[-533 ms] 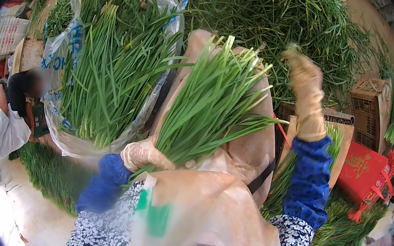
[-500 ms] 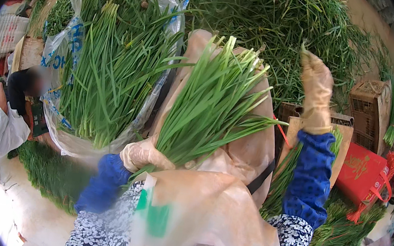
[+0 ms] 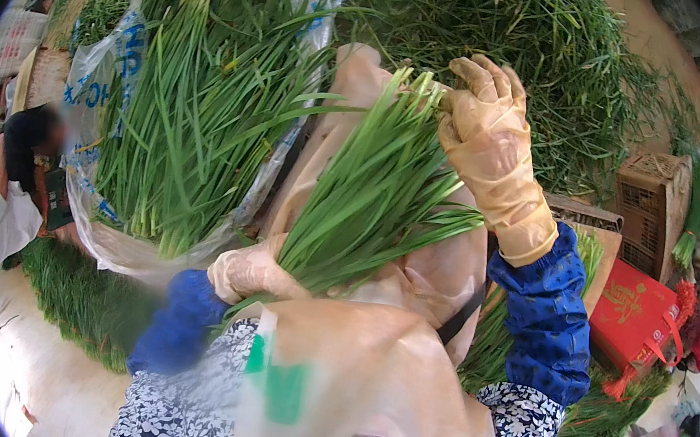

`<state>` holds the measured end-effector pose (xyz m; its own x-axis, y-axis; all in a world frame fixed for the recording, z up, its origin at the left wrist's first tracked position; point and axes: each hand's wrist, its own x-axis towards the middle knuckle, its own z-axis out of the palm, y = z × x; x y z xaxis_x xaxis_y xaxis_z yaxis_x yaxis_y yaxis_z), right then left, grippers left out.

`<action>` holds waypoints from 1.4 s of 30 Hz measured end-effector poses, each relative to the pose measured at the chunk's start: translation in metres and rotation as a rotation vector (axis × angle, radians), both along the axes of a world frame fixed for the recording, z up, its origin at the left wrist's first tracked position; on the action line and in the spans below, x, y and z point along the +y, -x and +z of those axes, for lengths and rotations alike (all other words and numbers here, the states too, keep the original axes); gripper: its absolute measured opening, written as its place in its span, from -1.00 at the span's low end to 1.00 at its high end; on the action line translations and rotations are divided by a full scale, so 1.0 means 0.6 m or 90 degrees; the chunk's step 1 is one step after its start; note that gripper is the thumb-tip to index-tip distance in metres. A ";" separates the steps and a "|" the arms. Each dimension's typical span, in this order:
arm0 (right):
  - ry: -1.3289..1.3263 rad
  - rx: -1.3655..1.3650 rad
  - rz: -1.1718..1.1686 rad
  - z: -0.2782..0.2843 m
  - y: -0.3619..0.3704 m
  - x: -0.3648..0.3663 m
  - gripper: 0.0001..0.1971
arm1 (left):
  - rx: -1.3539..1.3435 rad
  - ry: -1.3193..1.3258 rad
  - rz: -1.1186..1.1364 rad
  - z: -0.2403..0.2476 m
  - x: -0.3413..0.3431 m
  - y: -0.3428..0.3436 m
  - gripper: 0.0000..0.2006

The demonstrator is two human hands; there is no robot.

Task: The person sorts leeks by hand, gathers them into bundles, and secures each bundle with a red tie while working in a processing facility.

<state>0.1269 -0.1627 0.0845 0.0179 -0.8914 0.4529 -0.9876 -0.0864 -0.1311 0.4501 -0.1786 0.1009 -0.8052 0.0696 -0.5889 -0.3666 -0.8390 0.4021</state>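
A loose bunch of long, flat green garlic chives (image 3: pixel 371 186) lies slanting across my lap, its pale cut ends pointing away from me. My left hand (image 3: pixel 256 275), in a pale rubber glove, is closed round the leafy near end. At the far end, my gloved right hand (image 3: pixel 485 117) is beside the pale stems, with its fingers apart and bent and its thumb side against them. Whether a stem is between thumb and finger is hard to see. Beneath the bunch is a tan apron or sheet (image 3: pixel 353 88).
A clear plastic bag (image 3: pixel 101 249) full of chives stands at left. Loose greens (image 3: pixel 514 20) are heaped at the far side. At right are a slatted crate (image 3: pixel 644 211) and a red box (image 3: pixel 631 310). Another person (image 3: pixel 26 153) works at far left.
My right hand has swung left and inward from out at the right to the pale stem ends, its fingers spreading. My left hand keeps its hold on the chives.
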 end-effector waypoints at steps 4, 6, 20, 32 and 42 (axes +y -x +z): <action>-0.148 -0.018 -0.298 0.001 0.141 -0.019 -0.84 | -0.012 -0.020 -0.008 -0.010 -0.003 -0.002 -0.22; -0.270 -0.137 -0.461 0.019 0.178 -0.015 -0.67 | -0.028 -0.033 -0.007 -0.013 -0.003 -0.001 -0.22; -0.279 -0.999 -0.071 0.013 0.062 0.030 -0.81 | 0.097 -0.067 0.054 -0.008 -0.008 0.016 -0.22; -0.228 -0.474 -0.341 -0.025 0.231 0.040 -0.35 | 0.134 -0.015 0.033 -0.066 -0.003 -0.037 -0.19; -0.247 -0.839 0.132 -0.073 0.068 0.011 -0.77 | 0.129 -0.024 0.037 -0.071 -0.001 -0.044 -0.19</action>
<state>0.0864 -0.1560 0.0406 -0.0785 -0.9963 -0.0351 -0.0919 0.0423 -0.9949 0.4766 -0.1790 0.0583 -0.9103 0.0384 -0.4122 -0.2317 -0.8725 0.4302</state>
